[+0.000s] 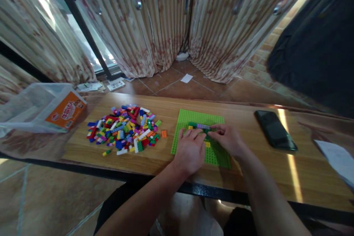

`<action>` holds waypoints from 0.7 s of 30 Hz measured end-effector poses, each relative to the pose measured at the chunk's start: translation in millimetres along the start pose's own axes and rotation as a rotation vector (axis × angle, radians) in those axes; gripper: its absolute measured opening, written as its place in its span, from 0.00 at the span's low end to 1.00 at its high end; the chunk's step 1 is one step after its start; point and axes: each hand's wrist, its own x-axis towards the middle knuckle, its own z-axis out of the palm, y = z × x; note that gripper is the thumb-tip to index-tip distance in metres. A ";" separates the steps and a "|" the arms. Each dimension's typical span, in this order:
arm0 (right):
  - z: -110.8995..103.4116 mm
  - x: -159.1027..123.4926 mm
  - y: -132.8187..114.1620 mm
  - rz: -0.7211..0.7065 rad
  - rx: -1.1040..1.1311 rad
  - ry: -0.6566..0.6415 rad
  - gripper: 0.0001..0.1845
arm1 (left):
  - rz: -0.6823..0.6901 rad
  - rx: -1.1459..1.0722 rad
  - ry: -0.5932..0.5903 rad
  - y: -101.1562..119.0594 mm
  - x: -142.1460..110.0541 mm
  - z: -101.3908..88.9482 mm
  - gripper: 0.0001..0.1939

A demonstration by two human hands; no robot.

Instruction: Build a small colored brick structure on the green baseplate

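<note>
Left hand reaching from seven o'clock, palm down, fingers a bit wide. Right hand bending in from four o'clock; can't tell grip. Bricks sitting on green board.

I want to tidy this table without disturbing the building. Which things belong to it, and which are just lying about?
In use:
- green baseplate
- bricks on the plate
- pile of loose bricks

Lying about:
- phone
- paper at the right

Unclear, perhaps the bricks' container: plastic box

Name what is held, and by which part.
Can't tell: the left hand and right hand partly cover toy bricks on the green baseplate, hiding any grip.
</note>
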 end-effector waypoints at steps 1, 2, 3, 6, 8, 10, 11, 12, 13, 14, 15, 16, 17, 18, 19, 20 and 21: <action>0.1 -0.1 -0.5 -0.009 -0.017 0.011 0.20 | -0.009 -0.014 0.020 -1.8 1.7 -2.2 0.14; 0.4 -0.6 -1.9 -0.016 -0.040 0.026 0.19 | -0.020 -0.023 0.038 -4.1 3.6 -4.7 0.14; 0.6 -1.5 -4.2 -0.022 -0.068 0.047 0.19 | -0.031 -0.027 0.056 -6.8 5.7 -7.4 0.14; 0.6 -6.9 -15.5 -0.024 -0.164 0.126 0.18 | -0.078 -0.013 0.112 -18.5 12.5 -18.6 0.14; 0.0 -11.4 -24.1 -0.018 -0.210 0.170 0.17 | -0.132 0.021 0.150 -29.2 17.0 -28.7 0.14; -0.7 -15.1 -30.3 -0.015 -0.228 0.196 0.17 | -0.198 0.068 0.176 -41.4 20.4 -39.8 0.14; -0.9 -16.4 -32.1 -0.017 -0.228 0.206 0.17 | -0.232 0.091 0.184 -47.4 21.5 -45.1 0.15; -1.0 -17.3 -33.1 -0.021 -0.228 0.217 0.17 | -0.265 0.110 0.191 -53.1 22.0 -50.1 0.15; -0.9 -17.8 -33.4 -0.028 -0.228 0.229 0.18 | -0.295 0.125 0.195 -58.3 22.2 -54.5 0.15; -0.7 -17.9 -33.1 -0.038 -0.232 0.240 0.18 | -0.319 0.137 0.196 -62.8 21.9 -58.2 0.16; -0.4 -18.0 -32.7 -0.048 -0.240 0.250 0.19 | -0.336 0.147 0.196 -66.6 21.5 -61.3 0.16; 0.1 -17.9 -32.2 -0.060 -0.248 0.257 0.20 | -0.347 0.157 0.194 -70.0 21.0 -63.8 0.16; 0.6 -17.8 -31.8 -0.073 -0.251 0.262 0.20 | -0.355 0.166 0.189 -73.0 20.5 -65.9 0.16; 1.3 -17.8 -31.7 -0.086 -0.247 0.263 0.21 | -0.363 0.175 0.185 -76.0 20.3 -67.8 0.15; 2.0 -17.8 -31.9 -0.099 -0.238 0.260 0.21 | -0.374 0.182 0.181 -79.1 20.4 -69.5 0.15; 2.9 -18.0 -32.4 -0.107 -0.229 0.254 0.21 | -0.387 0.189 0.180 -82.4 20.8 -71.4 0.15; 3.8 -18.2 -33.1 -0.108 -0.220 0.250 0.21 | -0.402 0.194 0.180 -86.1 21.5 -73.5 0.15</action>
